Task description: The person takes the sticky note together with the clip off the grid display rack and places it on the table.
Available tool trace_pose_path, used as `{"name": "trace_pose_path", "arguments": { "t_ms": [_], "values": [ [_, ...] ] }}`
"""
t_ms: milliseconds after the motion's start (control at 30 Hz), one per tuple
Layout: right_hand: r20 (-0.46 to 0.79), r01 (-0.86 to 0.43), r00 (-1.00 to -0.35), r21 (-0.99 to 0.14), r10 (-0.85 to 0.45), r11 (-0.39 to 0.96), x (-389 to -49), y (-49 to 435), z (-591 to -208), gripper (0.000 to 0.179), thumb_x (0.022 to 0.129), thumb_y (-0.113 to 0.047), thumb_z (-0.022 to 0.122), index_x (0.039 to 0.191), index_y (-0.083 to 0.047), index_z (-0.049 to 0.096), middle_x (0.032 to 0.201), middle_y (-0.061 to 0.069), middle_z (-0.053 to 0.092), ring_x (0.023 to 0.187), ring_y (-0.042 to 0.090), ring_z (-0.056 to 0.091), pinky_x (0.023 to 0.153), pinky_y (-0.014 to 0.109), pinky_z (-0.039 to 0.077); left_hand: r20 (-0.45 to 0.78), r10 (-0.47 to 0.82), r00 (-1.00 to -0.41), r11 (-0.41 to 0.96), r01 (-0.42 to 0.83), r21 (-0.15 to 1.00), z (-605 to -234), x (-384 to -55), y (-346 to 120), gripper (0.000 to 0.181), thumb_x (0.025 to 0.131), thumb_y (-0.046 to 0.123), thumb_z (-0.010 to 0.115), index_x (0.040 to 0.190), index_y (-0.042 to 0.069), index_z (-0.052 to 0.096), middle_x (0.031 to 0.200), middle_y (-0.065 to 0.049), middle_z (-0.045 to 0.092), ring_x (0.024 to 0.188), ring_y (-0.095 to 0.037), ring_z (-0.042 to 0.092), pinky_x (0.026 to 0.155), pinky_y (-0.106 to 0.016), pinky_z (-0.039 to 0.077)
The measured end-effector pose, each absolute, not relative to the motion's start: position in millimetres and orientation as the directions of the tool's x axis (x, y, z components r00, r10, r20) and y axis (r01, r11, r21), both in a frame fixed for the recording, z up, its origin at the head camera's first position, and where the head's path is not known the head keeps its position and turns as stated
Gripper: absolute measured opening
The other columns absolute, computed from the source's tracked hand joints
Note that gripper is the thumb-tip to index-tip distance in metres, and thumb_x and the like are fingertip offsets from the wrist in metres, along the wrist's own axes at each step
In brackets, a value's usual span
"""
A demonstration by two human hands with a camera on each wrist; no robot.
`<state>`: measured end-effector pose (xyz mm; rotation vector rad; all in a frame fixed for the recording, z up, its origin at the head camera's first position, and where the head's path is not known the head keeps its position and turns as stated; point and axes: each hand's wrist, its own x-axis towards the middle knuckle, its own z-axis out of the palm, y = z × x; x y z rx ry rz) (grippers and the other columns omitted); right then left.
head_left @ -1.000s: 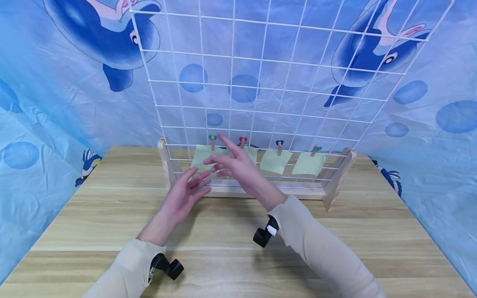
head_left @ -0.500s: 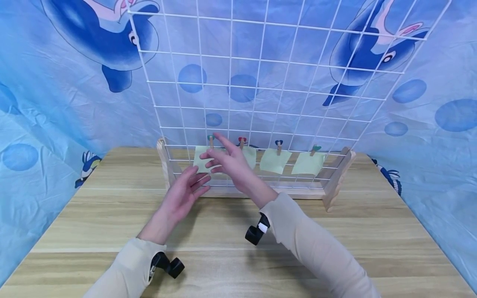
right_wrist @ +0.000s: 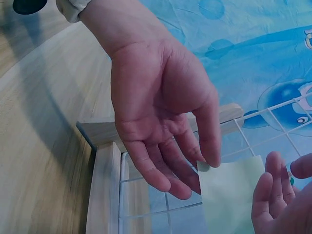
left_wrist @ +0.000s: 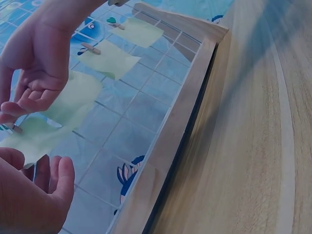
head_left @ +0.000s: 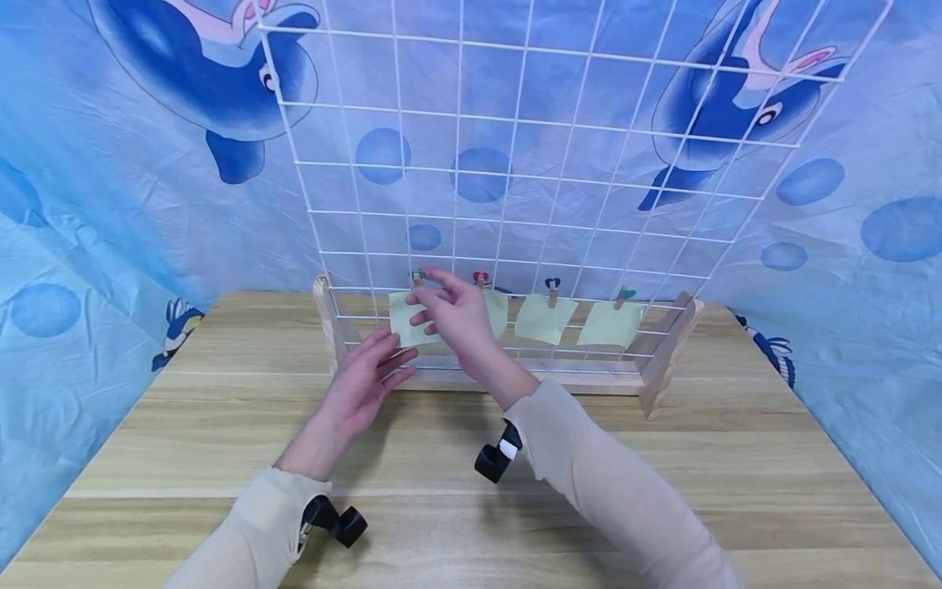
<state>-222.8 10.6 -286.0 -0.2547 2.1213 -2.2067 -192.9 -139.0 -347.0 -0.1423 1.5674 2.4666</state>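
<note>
Three pale green notes [head_left: 545, 319] are hanging under their clips [head_left: 553, 294] on the wire grid [head_left: 508, 174], running from the centre of my head view toward its right. One more, the leftmost note [head_left: 405, 323], is hanging just left of the frame's centre, and both of the person's hands are working at it. From my remote seat I am judging the row as nearly finished: four papers are up, and what seems to be remaining is settling this one under its green heart clip [head_left: 417, 281]; whether the person is fastening or loosening it, I cannot tell. The left hand [head_left: 361, 388] is pinching the note's lower left corner, as the right wrist view is showing just below and right of its middle. The right hand [head_left: 459, 315] is curving its fingers about the clip, but I cannot tell whether they are gripping it. The wooden stand [head_left: 574, 380] is resting on the desk [head_left: 412, 507].

Against the view from a second ago, I am seeing the right hand reaching further left, its fingers now covering part of a clip that was showing clear. The leftmost note's left edge, slanting outward then, is now hanging nearly upright. The left hand is keeping about the same place.
</note>
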Motion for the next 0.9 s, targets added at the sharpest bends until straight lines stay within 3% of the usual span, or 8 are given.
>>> {"name": "trace_pose_path", "arguments": {
  "t_ms": [333, 900],
  "values": [
    [0.128, -0.128, -0.992, -0.992, -0.009, 0.016, -226, -2, -287, 0.035, 0.094, -0.015, 0.064, 0.128, -0.008, 0.061, 0.084, 0.006, 0.073, 0.055, 0.012, 0.065, 0.054, 0.023, 0.054, -0.196, 0.126, -0.972, -0.405, -0.231, 0.885, -345, -192, -138, 0.023, 0.102, 0.017, 0.047, 0.123, 0.007, 0.046, 0.103, 0.003, 0.064, 0.104, -0.016, 0.064, 0.098, -0.033, 0.051],
    [0.121, -0.127, -0.991, -0.986, 0.065, -0.111, -228, -7, -295, 0.034, 0.095, -0.014, 0.062, 0.128, -0.004, 0.061, 0.088, 0.01, 0.074, 0.059, 0.011, 0.065, 0.059, 0.024, 0.058, -0.179, 0.117, -0.977, -0.404, -0.211, 0.89, -347, -191, -136, 0.014, 0.101, 0.015, 0.05, 0.114, 0.009, 0.052, 0.098, 0.005, 0.067, 0.098, -0.016, 0.066, 0.091, -0.032, 0.054]
  ]
}}
